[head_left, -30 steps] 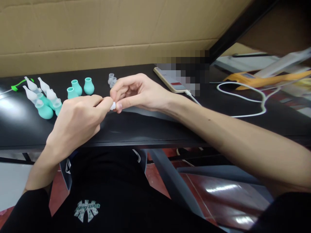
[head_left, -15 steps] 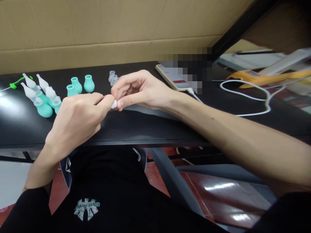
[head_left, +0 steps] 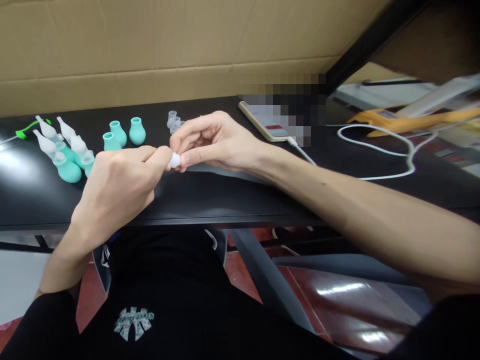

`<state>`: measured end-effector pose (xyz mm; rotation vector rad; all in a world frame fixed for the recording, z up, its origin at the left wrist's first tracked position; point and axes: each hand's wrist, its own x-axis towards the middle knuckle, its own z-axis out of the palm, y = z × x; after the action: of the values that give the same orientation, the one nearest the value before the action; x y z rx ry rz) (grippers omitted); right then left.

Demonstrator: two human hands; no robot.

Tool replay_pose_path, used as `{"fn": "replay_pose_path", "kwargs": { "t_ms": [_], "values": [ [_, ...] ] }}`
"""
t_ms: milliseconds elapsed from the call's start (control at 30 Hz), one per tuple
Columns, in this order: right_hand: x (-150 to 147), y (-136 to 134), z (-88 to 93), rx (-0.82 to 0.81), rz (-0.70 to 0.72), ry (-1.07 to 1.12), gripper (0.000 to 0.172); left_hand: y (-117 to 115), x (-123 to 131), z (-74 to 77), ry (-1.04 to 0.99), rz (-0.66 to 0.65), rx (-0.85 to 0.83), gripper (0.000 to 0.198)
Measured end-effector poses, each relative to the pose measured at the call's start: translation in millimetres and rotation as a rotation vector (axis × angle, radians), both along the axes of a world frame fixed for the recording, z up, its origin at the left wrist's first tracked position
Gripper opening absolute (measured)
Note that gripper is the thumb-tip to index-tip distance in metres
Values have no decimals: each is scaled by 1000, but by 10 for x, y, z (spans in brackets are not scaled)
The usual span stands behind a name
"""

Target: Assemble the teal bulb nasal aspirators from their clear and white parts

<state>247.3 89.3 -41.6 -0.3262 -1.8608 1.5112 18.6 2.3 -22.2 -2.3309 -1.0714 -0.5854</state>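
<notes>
Between my two hands is a small white plastic piece [head_left: 174, 160], mostly covered by fingers, so its full shape is hidden. My left hand [head_left: 122, 175] is closed around its left side, thumb uppermost. From the right, my right hand [head_left: 213, 142] pinches the piece between thumb and fingertips. Just behind my right fingers stand several small clear plastic connectors [head_left: 173, 121]. Beyond my left hand are teal rubber bulbs with open necks, one [head_left: 137, 131] standing apart from the others. Farther left lie several teal bulbs fitted with white pointed nozzles, one bulb [head_left: 68, 170] nearest me.
A phone [head_left: 266, 120] lies at the back of the black table [head_left: 225, 200], with a white charging cable [head_left: 375, 127] looping right. A bright green cable tie [head_left: 26, 131] is at far left. Cardboard [head_left: 168, 45] walls the back. A yellow tool [head_left: 390, 120] is at right.
Slightly more of the white piece shows between my fingers, and my left fingertips have drawn back a little to the left. Everything else stays in place.
</notes>
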Motion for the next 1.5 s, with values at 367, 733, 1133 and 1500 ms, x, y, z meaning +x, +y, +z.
{"fn": "replay_pose_path", "kwargs": {
  "t_ms": [367, 733, 1133, 1500],
  "values": [
    [-47, -17, -34, 15, -26, 24, 29, 32, -25, -19, -4, 20, -34, 29],
    [-125, -180, 46, 181, -271, 52, 32, 7, 26, -21, -129, 162, 119, 37],
    [-149, -146, 26, 88, -244, 94, 42, -7, 26, -32, -186, 147, 103, 35],
    [-136, -186, 8, 180, -334, 61, 37, -24, 38, -37, -211, 148, 76, 39]
  ]
}}
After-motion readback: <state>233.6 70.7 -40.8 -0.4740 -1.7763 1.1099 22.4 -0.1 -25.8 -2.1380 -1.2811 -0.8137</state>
